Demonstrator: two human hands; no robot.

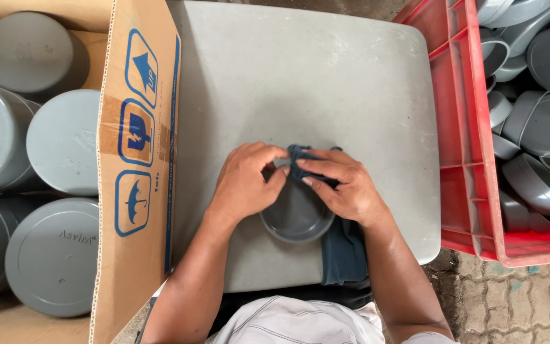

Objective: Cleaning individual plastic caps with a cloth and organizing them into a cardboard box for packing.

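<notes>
Both my hands clamp one grey pipe cap (pixel 297 216) at the bench's (pixel 300 76) near edge: left hand (pixel 244 181) gripping its rim, right fingers (pixel 316 171) pinching a dark cloth (pixel 342 255). I judge a slip could drop it.

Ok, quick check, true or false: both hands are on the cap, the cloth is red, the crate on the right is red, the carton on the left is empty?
1. Both the left hand and right hand are on the grey cap. True.
2. The cloth is red. False: it is dark blue.
3. The crate is red. True.
4. The cardboard carton is empty. False: it holds stacked grey caps.
</notes>
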